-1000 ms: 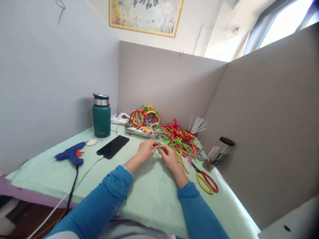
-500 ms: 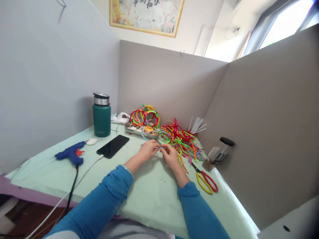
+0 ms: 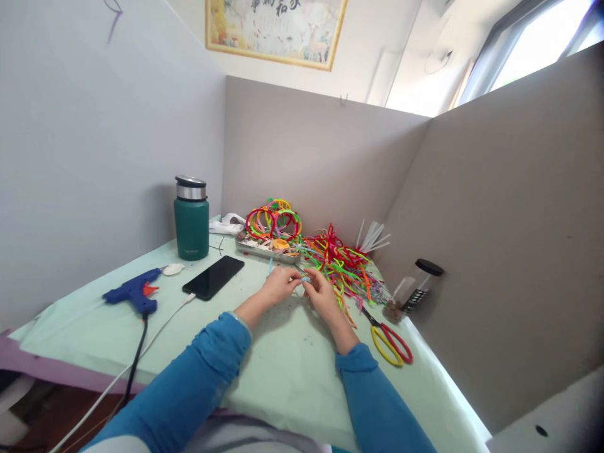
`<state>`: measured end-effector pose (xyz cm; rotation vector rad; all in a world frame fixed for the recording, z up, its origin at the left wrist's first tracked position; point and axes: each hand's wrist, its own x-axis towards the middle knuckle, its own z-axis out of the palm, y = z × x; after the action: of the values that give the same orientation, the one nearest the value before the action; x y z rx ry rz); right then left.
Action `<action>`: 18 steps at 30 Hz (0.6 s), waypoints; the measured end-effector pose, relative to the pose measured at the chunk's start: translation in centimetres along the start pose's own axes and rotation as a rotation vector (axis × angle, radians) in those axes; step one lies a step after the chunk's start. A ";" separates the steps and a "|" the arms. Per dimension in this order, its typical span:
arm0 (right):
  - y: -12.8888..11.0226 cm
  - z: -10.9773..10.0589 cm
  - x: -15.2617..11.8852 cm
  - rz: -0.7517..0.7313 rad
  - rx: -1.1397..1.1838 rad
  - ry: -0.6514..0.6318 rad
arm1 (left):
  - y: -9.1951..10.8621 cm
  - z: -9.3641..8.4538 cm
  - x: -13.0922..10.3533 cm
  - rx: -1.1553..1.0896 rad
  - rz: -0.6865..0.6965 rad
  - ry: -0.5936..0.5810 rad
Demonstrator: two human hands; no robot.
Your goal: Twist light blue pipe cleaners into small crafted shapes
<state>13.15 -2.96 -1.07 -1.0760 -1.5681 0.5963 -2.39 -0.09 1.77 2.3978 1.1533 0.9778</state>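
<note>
Over the middle of the table, my left hand and my right hand meet at the fingertips. Between them is a light blue pipe cleaner, bunched into a small coil at my right fingertips. Its loose end sticks up behind my left hand. Both hands are closed in a pinch. Just beyond them lies a heap of coloured pipe cleaners. Scissors with one yellow and one red handle rest to the right of my right hand.
A metal tray of small pieces stands at the back, with rings of pipe cleaner above it. On the left are a green bottle, a black phone and a blue glue gun. A clear jar and grey partitions bound the right.
The light blue pipe cleaner's free end behind my left hand has become shorter, and more of a coil shows at my right fingertips. The hands stay almost in place.
</note>
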 end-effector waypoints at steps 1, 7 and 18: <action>0.0 0.0 0.0 -0.001 0.023 -0.008 | 0.0 0.0 0.0 -0.015 0.003 -0.006; -0.5 0.2 -0.2 0.072 0.101 -0.092 | 0.3 -0.1 -0.1 -0.084 0.018 -0.015; -0.3 -0.1 0.0 0.070 -0.014 -0.016 | 0.5 -0.2 -0.1 -0.031 0.026 0.049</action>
<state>13.10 -3.11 -0.78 -1.1424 -1.5556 0.6435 -2.33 -0.50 2.15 2.3827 1.1180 1.0606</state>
